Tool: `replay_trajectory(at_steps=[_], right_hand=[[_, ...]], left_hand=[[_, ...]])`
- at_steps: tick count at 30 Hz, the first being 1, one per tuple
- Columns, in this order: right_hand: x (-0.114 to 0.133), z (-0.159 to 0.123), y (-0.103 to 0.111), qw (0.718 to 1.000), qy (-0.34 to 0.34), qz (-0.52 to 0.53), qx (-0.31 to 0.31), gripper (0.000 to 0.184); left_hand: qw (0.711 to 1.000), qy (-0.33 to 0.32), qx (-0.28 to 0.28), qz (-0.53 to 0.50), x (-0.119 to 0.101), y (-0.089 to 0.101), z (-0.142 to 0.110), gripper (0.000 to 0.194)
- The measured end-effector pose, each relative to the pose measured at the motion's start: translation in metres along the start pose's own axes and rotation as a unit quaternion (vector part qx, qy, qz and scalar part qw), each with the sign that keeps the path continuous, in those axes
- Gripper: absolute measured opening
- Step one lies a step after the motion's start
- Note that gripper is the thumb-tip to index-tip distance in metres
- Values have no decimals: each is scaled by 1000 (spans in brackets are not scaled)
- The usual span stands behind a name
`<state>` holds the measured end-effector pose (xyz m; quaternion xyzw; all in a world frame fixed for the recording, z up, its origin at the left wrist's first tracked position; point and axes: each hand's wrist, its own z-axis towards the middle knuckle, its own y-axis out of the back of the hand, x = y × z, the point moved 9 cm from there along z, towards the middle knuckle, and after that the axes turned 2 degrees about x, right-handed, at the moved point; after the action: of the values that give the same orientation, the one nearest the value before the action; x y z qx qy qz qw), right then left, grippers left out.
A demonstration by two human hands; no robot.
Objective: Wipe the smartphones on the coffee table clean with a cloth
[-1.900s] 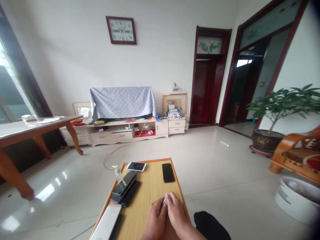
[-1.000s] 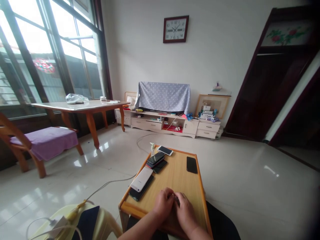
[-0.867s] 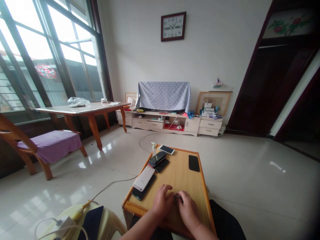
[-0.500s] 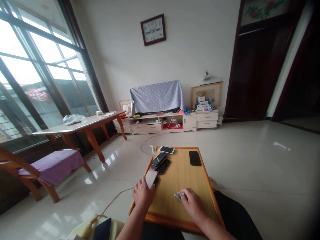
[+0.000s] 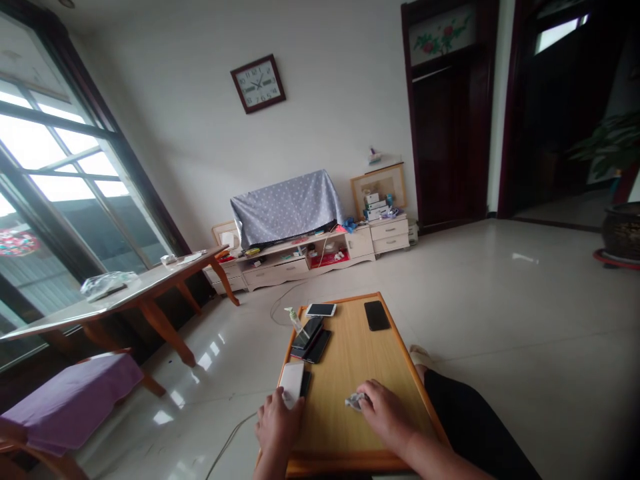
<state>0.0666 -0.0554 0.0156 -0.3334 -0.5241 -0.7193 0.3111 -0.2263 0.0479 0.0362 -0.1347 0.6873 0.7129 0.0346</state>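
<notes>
A low wooden table (image 5: pixel 350 373) stands in front of me with several phones on it. My left hand (image 5: pixel 276 421) grips the near end of a white phone (image 5: pixel 291 383) that lies on a dark phone at the table's left edge. My right hand (image 5: pixel 387 415) rests on the tabletop with its fingers closed on a small crumpled grey cloth (image 5: pixel 353 401). Further along the left edge is a stack of dark phones (image 5: pixel 309 337), then a white phone (image 5: pixel 321 309) and a small spray bottle (image 5: pixel 293 319). A black phone (image 5: pixel 377 315) lies alone at the far right.
A long wooden table (image 5: pixel 125 300) and a chair with a purple cushion (image 5: pixel 70 407) stand at the left by the window. A TV cabinet (image 5: pixel 300 257) with a covered screen is against the far wall. A cable (image 5: pixel 230 440) runs over the tiled floor. My dark-trousered leg (image 5: pixel 470 427) is right of the table.
My hands were together over the cloth near the table's front; the left hand has since moved out to the white phone at the left edge. The right hand stays on the cloth. My view swung about.
</notes>
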Motion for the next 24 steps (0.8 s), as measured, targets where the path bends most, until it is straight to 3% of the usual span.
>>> replay_trajectory(at_steps=[14, 24], right_hand=[[1, 0, -1, 1000, 18, -15, -7, 21], [-1, 5, -3, 1000, 17, -15, -1, 21]], left_hand=[[1000, 4, -11, -5, -1, 3, 4, 64], [1000, 4, -10, -15, -17, -2, 16, 65]])
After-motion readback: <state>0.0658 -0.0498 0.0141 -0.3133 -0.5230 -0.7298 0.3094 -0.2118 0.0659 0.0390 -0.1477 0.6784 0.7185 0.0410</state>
